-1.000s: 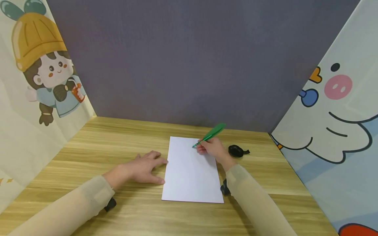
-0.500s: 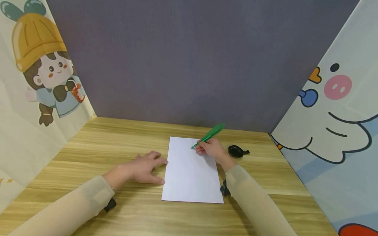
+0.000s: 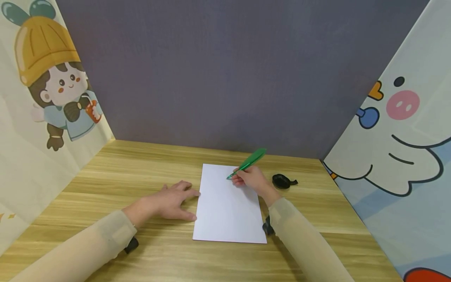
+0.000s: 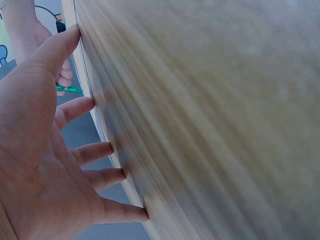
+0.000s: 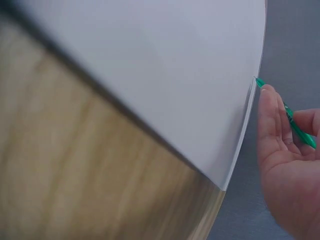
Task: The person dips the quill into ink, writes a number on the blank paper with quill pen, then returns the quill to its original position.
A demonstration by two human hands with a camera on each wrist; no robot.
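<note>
A white sheet of paper [image 3: 227, 211] lies on the wooden table. Over its upper right part, my right hand [image 3: 251, 179] pinches a green pen [image 3: 251, 159] with a feather-shaped top, its tip down at the paper. In the right wrist view, the pen [image 5: 300, 132] runs between thumb and fingers, the tip at the sheet's edge as seen from there. No mark can be made out on the paper. My left hand [image 3: 172, 200] rests on the table with spread fingers, the thumb and index fingertips at the paper's left edge. The left wrist view shows these fingers [image 4: 80, 107] straight.
A small black object with a short tab [image 3: 281, 181] lies right of my right hand. Black straps or devices show under both wrists, one [image 3: 268, 226] beside the paper. A grey panel [image 3: 211, 78] stands behind the table [image 3: 148, 164], with cartoon-printed sheets on both sides.
The right hand and pen have shifted slightly left and toward me, the tip sliding a short way over the paper. The left hand and the sheet have stayed put.
</note>
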